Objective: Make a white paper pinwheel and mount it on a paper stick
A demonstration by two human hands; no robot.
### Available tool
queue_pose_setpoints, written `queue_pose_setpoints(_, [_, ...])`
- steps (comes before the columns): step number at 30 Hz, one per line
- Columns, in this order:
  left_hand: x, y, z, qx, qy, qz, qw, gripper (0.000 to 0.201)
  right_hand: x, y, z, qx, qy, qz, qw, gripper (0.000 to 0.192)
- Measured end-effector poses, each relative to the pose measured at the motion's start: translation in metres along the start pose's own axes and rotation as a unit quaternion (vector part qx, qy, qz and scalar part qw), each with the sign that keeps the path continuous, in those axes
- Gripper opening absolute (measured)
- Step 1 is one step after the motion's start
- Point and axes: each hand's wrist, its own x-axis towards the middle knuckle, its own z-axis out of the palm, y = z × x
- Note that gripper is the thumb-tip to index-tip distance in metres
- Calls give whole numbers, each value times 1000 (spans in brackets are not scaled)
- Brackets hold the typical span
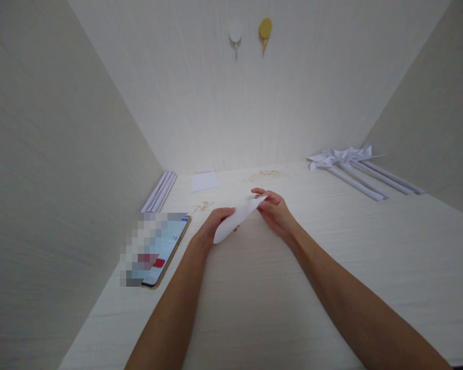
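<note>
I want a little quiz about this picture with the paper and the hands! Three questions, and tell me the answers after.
1. True or false: both hands hold the same piece of white paper.
2. What lies on the desk beside the left forearm? A) a phone B) a cup C) scissors
3. Fill in: the paper pinwheels on rolled sticks lie at the far ____ of the desk.

Key
1. True: the left hand and the right hand each grip an end of the white paper.
2. A: the phone lies flat with its screen lit.
3. Right: the paper pinwheels lie by the right wall; a small paper square lies near the back wall.
</note>
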Motion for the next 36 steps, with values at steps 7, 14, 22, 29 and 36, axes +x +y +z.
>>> queue_pose_setpoints(7, [0,7,2,25,-52,-91,994,21,-3,-3,1,18,-36,34,999,41])
queue_pose_setpoints(14, [0,2,0,-30,-45,-123,991,17,-6,0,6,22,-41,46,998,19])
queue_pose_setpoints(22, [8,-5,11,-151,156,137,966,10,2,0,1,86,137,0,987,19])
queue_pose_setpoints(29, [10,-7,15,-146,163,193,956,25,4,5,-3,62,176,-11,982,21])
queue_pose_setpoints(36, [11,-13,17,-145,116,227,956,30,4,6,-6,19,160,-5,987,23])
